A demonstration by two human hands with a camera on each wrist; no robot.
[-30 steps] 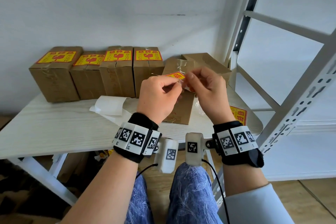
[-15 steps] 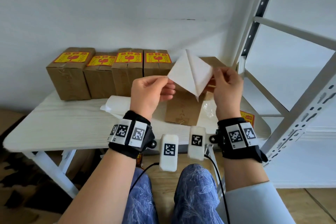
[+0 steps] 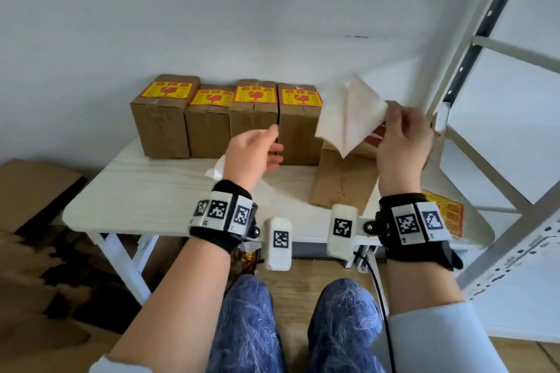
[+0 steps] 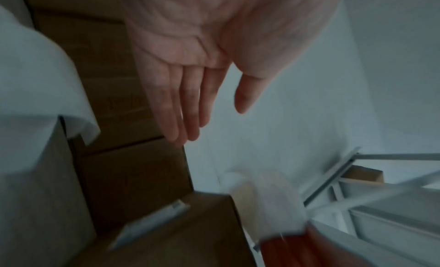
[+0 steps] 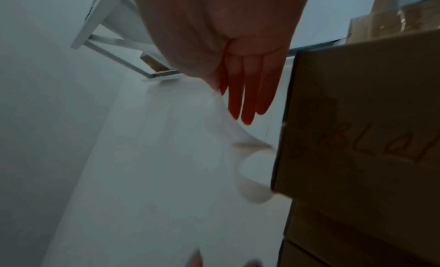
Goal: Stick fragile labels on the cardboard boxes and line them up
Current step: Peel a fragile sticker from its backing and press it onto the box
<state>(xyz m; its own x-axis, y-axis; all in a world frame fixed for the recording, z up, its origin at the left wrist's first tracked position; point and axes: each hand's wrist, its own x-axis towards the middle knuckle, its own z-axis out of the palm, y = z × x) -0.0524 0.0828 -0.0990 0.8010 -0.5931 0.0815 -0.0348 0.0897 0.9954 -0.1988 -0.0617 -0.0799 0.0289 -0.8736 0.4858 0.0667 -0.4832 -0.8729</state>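
Cardboard boxes (image 3: 225,118), four bearing yellow-and-red fragile labels (image 3: 256,94) on top, stood side by side in a row at the rear of the tabletop (image 3: 157,194) against the wall. A fifth, unlabelled box (image 3: 342,182) lay just right of the row. Above it the right hand (image 3: 403,142) pinched a white backing sheet (image 3: 348,113) between thumb and forefinger. The left hand (image 3: 254,154) hovered with fingers straight, holding nothing. More labels (image 3: 448,215) lay at the tabletop's right edge.

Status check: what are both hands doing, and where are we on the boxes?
Left hand open, empty. Right hand pinching white sheet. Four labelled boxes lined up; fifth box lying flat. Nothing in the way.
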